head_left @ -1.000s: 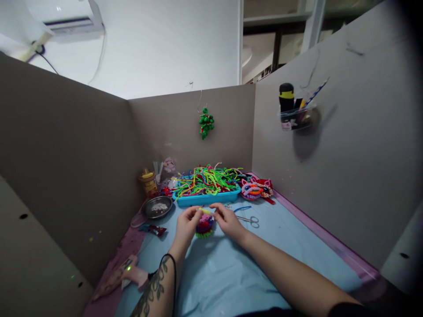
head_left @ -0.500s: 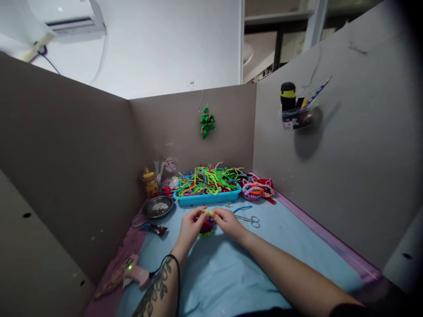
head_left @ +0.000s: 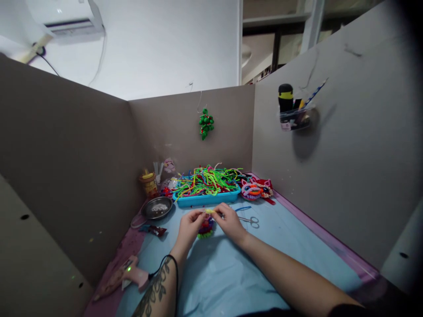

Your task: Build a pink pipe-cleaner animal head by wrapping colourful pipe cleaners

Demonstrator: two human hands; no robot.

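Between my two hands, above the blue table cover, is a small yellow fuzzy piece (head_left: 209, 211) that looks like pipe cleaner. My left hand (head_left: 191, 225) pinches its left end, and my right hand (head_left: 228, 222) pinches the right end with fingers curled. Just below and partly hidden by my fingers lies a purple, red and green fuzzy craft piece (head_left: 205, 229). Scissors (head_left: 251, 221) rest to the right of my right hand, their blades partly hidden. A blue pipe cleaner (head_left: 243, 208) lies near them.
A blue tray (head_left: 208, 201) heaped with colourful pipe cleaners stands behind my hands. To its right sit fuzzy animal-face crafts (head_left: 254, 189). At left are a metal bowl (head_left: 157, 208), a crumpled wrapper (head_left: 152, 230) and a pink glue gun (head_left: 132, 273), its black cord crossing my left forearm. Grey panels enclose the table.
My right hand has shifted slightly and its fingers are raised and more curled over the yellow piece. My left hand stays nearly in place. The view has moved a little.
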